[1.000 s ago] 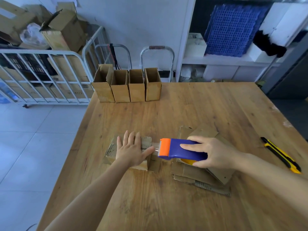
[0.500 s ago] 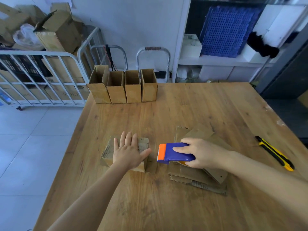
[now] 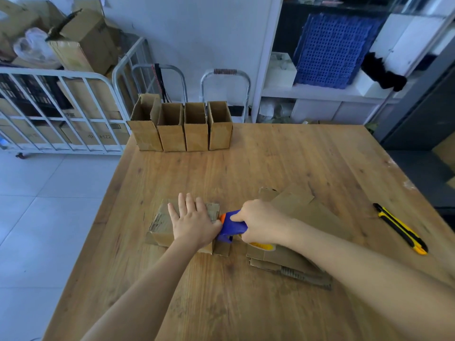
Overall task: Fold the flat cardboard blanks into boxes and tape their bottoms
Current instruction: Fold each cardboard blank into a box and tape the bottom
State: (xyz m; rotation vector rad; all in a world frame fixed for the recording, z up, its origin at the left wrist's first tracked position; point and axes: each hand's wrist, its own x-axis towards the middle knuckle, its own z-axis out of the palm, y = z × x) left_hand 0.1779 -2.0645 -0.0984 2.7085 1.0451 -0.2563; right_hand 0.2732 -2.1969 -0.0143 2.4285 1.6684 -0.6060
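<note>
A folded cardboard box (image 3: 162,225) lies on its side near the middle of the wooden table (image 3: 270,168). My left hand (image 3: 193,221) presses flat on top of it, fingers spread. My right hand (image 3: 261,222) grips a blue and orange tape dispenser (image 3: 232,226), its orange nose against the box's right end, beside my left thumb. Under my right forearm lies a pile of flat cardboard blanks (image 3: 295,205). Several finished open boxes (image 3: 183,126) stand in a row at the table's far left edge.
A yellow and black utility knife (image 3: 400,228) lies near the table's right edge. A white metal cart (image 3: 61,114) with cartons stands left of the table. Two metal handles and white shelves with a blue crate (image 3: 332,48) are behind the table.
My right hand has carried the tape dispenser leftward until its nose meets the box's right end. My left hand has stayed pressed on the box.
</note>
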